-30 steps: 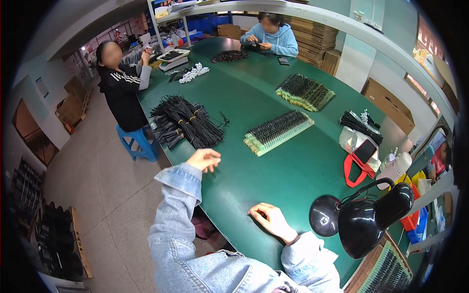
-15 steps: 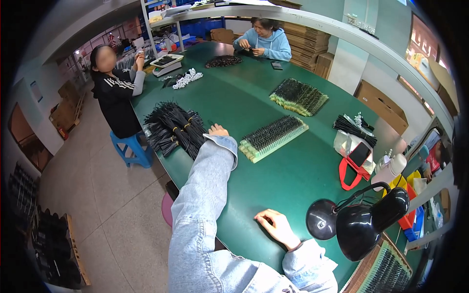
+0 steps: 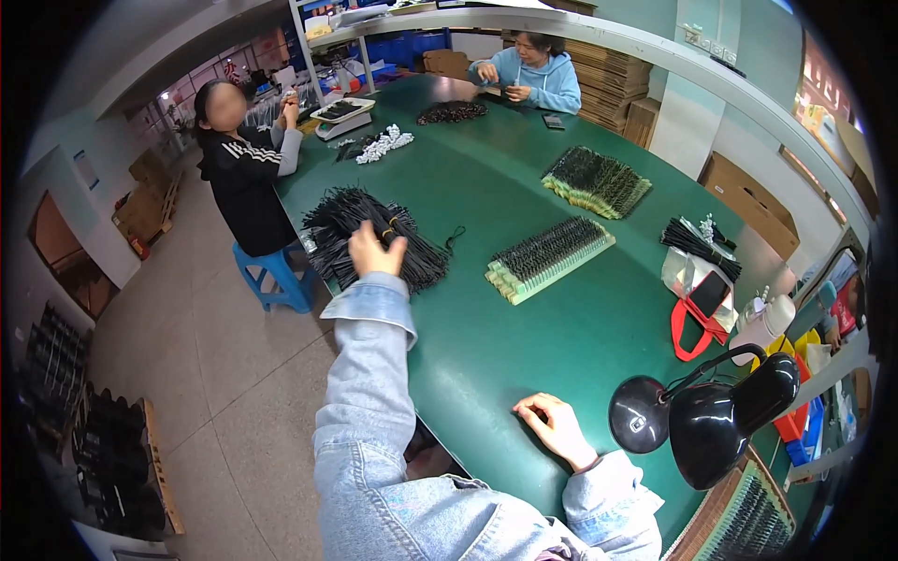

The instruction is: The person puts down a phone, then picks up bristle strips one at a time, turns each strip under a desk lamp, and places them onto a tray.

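A large pile of thin black cables (image 3: pixel 421 266), tied in bundles with yellow bands, lies at the table's left edge. My left hand (image 3: pixel 376 254) is over the near side of this pile, its thumb and fingers apart; whether the fingertips touch the cables I cannot tell. A single looped black cable (image 3: pixel 456 239) lies just right of the pile. My right hand (image 3: pixel 558 432) rests on the green table (image 3: pixel 486 365) near its front edge, fingers loosely bent, thumb apart, holding nothing. A pale green block with rows of black pieces (image 3: pixel 552 257) lies between the pile and the table's right side.
Another such stack (image 3: pixel 596 182) lies farther back. A black desk lamp (image 3: pixel 706 430) stands right of my right hand, near a red-handled bag (image 3: pixel 687 327) and a pale bottle (image 3: pixel 762 323). Two people, in black (image 3: pixel 245 192) and light blue (image 3: pixel 552 84), work across the table.
My left hand has moved left from the table surface onto the cable pile. The looped cable now shows beside the pile. My right hand stays put; the whole view has shifted slightly.
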Motion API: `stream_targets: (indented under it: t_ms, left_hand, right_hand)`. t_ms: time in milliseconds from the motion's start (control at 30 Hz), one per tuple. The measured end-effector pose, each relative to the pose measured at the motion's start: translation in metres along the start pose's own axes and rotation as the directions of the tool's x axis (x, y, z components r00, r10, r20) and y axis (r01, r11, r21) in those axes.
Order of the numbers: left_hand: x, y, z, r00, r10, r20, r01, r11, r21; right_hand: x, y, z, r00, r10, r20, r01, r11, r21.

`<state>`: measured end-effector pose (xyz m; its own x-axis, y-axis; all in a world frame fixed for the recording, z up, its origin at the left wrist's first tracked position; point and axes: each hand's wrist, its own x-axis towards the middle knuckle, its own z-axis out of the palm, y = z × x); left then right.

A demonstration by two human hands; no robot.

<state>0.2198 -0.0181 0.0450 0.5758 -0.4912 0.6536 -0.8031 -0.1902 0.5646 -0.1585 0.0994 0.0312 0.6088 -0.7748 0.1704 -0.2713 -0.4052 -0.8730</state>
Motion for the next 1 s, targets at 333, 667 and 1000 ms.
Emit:
stream_targets:
  t_ms: [333,667,1000]
  left_hand:
    - [0.056,-0.003,0.055,0.758,-0.637,0.14,0.593,0.762,0.261]
    - [0.066,-0.017,0.064,0.783,-0.601,0.163,0.488,0.755,0.438]
    - [0.001,-0.029,0.038,0.876,-0.397,0.272,0.277,0.879,0.389]
  right_hand:
    - [-0.031,-0.031,0.05,0.9,-0.25,0.358,0.314,0.94,-0.133]
    - [-0.029,-0.028,0.052,0.883,-0.338,0.325,0.414,0.887,-0.205]
    - [-0.034,-0.026,0.05,0.867,-0.293,0.402,0.39,0.903,-0.182]
